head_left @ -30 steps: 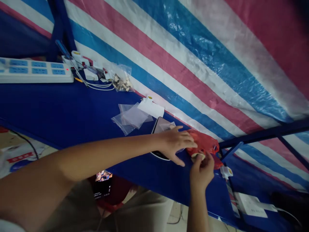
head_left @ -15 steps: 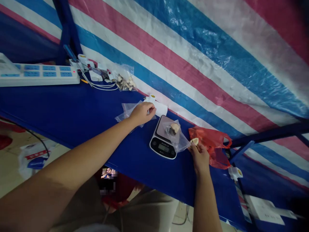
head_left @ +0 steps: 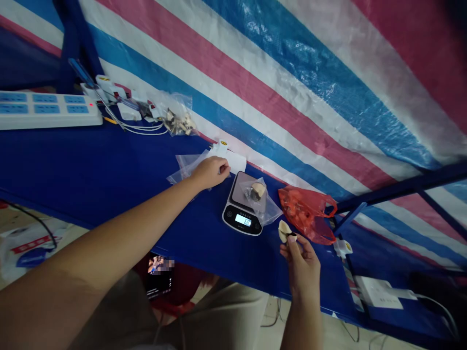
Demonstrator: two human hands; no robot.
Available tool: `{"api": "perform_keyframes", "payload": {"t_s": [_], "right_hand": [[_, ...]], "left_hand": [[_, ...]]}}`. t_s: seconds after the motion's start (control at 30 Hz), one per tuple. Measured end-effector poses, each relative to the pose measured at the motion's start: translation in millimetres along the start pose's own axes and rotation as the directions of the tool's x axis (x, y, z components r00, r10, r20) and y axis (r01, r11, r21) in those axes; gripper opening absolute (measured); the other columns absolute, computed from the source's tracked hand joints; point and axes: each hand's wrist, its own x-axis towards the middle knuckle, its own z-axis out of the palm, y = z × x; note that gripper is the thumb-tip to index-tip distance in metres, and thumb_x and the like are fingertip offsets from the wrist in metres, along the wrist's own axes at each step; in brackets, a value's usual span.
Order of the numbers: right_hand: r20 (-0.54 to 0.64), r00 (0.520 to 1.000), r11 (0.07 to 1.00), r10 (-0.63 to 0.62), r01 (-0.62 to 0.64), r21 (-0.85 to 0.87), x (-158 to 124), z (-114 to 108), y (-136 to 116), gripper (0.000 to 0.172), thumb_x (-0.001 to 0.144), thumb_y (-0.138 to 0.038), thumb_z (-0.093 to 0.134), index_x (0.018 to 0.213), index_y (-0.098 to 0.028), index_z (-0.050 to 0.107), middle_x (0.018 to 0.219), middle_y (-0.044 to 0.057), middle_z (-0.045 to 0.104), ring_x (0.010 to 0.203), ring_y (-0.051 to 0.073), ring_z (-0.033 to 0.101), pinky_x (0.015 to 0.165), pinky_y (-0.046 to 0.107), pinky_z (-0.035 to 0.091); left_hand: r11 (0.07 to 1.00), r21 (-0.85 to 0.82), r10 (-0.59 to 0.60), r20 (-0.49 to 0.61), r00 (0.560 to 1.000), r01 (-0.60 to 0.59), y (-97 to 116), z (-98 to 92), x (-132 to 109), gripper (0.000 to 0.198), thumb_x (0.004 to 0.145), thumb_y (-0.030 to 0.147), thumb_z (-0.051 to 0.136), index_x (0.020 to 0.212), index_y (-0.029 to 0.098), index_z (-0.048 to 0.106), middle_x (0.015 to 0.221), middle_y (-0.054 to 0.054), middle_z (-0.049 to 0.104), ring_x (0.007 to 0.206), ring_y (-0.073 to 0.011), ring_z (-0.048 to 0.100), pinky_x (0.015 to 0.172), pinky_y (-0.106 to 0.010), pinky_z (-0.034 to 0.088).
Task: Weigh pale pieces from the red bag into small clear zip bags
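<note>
My right hand (head_left: 301, 260) pinches a cream-coloured curved piece with dark parts (head_left: 284, 231), held above the blue table to the right of the scale. A black-and-silver digital scale (head_left: 242, 206) has its display lit; the digits are too small to read surely. On its plate lies a clear plastic bag (head_left: 268, 209) with a cream-and-dark piece (head_left: 258, 190) in it, the bag's end hanging past the right edge. My left hand (head_left: 212, 171) is closed, fingers curled with nothing visible in them, over flat clear bags (head_left: 181, 167) left of the scale.
A red plastic bag (head_left: 304, 214) lies right of the scale. A white power strip (head_left: 47, 109), plugs, cables and a clear bag of pieces (head_left: 178, 120) stand at the back left. Striped sheeting (head_left: 255, 97) rises behind the blue table (head_left: 120, 170). A lit phone (head_left: 159, 274) is below.
My right hand has drawn away from the bag on the scale, toward me, with the cream-and-dark piece. The scale's display has lit up. My left hand stays curled.
</note>
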Motion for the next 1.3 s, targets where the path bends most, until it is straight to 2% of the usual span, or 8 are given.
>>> {"api": "perform_keyframes", "payload": {"t_s": [0.17,0.33,0.47,0.63,0.87,1.03,1.17,1.3], "right_hand": [[0.035,0.999,0.995,-0.038,0.041,-0.093,-6,8,-8,0.055,0.063,-0.046,0.094,0.098,-0.016,0.065,0.074,0.001,0.074,0.068,0.018,0.074,0.066,0.025,0.063],[0.058,0.994,0.988,-0.096,0.102,-0.115,13,47,-14,0.055,0.055,-0.049,0.095,0.086,-0.016,0.063,0.067,0.002,0.072,0.059,0.015,0.069,0.050,0.020,0.054],[0.156,0.986,0.993,-0.064,0.078,-0.091,31,70,-19,0.056,0.051,-0.051,0.094,0.084,-0.014,0.069,0.073,0.005,0.074,0.063,0.018,0.071,0.059,0.027,0.060],[-0.051,0.989,0.985,-0.142,0.135,-0.108,40,48,4,0.051,0.058,-0.053,0.089,0.084,-0.015,0.068,0.074,0.003,0.072,0.056,0.013,0.065,0.049,0.023,0.053],[-0.045,0.984,0.957,-0.171,0.155,-0.247,38,37,26,0.046,0.069,-0.056,0.080,0.087,-0.015,0.067,0.063,-0.002,0.063,0.047,0.009,0.052,0.042,0.020,0.040],[-0.055,0.987,0.973,-0.152,0.140,-0.186,38,38,23,0.047,0.069,-0.056,0.079,0.088,-0.016,0.065,0.061,-0.005,0.059,0.045,0.008,0.047,0.041,0.020,0.036],[-0.041,0.992,0.984,-0.123,0.116,-0.134,35,40,20,0.045,0.066,-0.053,0.084,0.077,-0.020,0.055,0.055,-0.010,0.049,0.044,0.006,0.039,0.040,0.018,0.029],[-0.181,0.973,0.984,-0.144,0.160,0.074,31,42,13,0.069,0.055,-0.033,0.092,0.061,-0.024,0.024,0.049,-0.014,0.029,0.042,0.002,0.026,0.039,0.018,0.025]], "left_hand": [[1.000,-0.013,0.016,-0.002,1.000,-0.016,-2,2.1,1,0.019,0.088,0.029,0.052,0.072,0.019,0.054,0.072,-0.002,0.060,0.071,-0.0146,0.049,0.070,-0.030,0.036],[1.000,-0.008,0.021,-0.008,1.000,-0.021,-5,4.6,1,0.020,0.087,0.028,0.052,0.069,0.019,0.053,0.071,-0.002,0.060,0.071,-0.0155,0.051,0.070,-0.031,0.038],[1.000,-0.010,0.016,-0.007,1.000,-0.016,-6,6.0,2,0.020,0.087,0.028,0.052,0.069,0.019,0.053,0.071,-0.003,0.060,0.071,-0.0159,0.052,0.070,-0.032,0.038],[1.000,-0.025,0.006,0.002,1.000,-0.006,-7,6.9,3,0.021,0.088,0.029,0.051,0.071,0.019,0.055,0.071,-0.002,0.061,0.072,-0.0160,0.054,0.070,-0.032,0.038],[0.998,-0.052,-0.030,0.005,1.000,0.030,-9,7.1,3,0.018,0.090,0.031,0.051,0.076,0.020,0.056,0.073,-0.001,0.061,0.067,-0.0144,0.053,0.064,-0.031,0.036],[0.998,-0.062,-0.008,-0.158,0.987,-0.002,-6,5.9,3,0.020,0.087,0.034,0.057,0.101,0.020,0.053,0.087,-0.001,0.061,0.067,-0.0125,0.051,0.065,-0.029,0.038],[0.996,-0.076,0.019,-0.275,0.961,-0.042,-2,3.5,3,0.020,0.085,0.034,0.060,0.082,0.021,0.045,0.072,0.003,0.052,0.061,-0.0110,0.045,0.063,-0.028,0.036],[0.999,-0.006,0.036,-0.324,0.945,-0.040,1,2.1,2,0.040,0.080,0.040,0.065,0.065,0.022,0.032,0.056,0.006,0.033,0.052,-0.0100,0.033,0.056,-0.029,0.027]]}}
